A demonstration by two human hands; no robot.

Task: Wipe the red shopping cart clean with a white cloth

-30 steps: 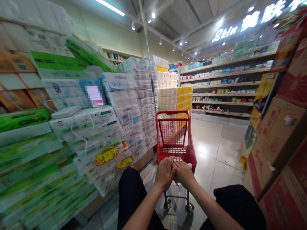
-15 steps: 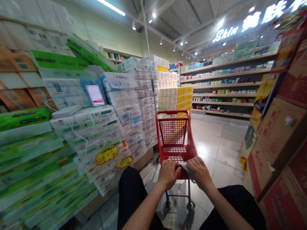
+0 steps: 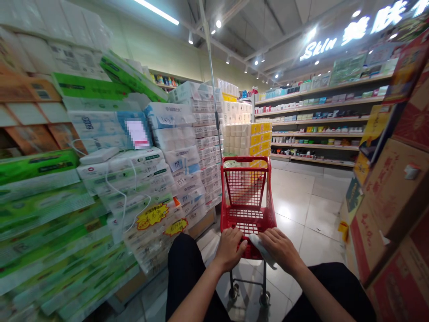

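Observation:
A small red shopping cart (image 3: 247,192) stands in the aisle just ahead of me, its mesh basket holding nothing I can see. My left hand (image 3: 229,248) is curled over the near rim of the cart. My right hand (image 3: 280,249) rests on the same rim to the right, fingers closed over a white cloth (image 3: 264,249) that hangs down from it. My knees in black trousers show below.
Stacked packs of tissue and toilet paper (image 3: 134,179) fill the left side. Brown and red cartons (image 3: 392,201) stand stacked on the right. Stocked shelves (image 3: 311,120) line the far wall. A metal pole (image 3: 214,98) rises behind the cart. Tiled floor (image 3: 308,210) stretches ahead.
My hands were pressed together at the middle of the cart's rim; they have moved apart, and the white cloth now shows under my right hand. The view shifted slightly.

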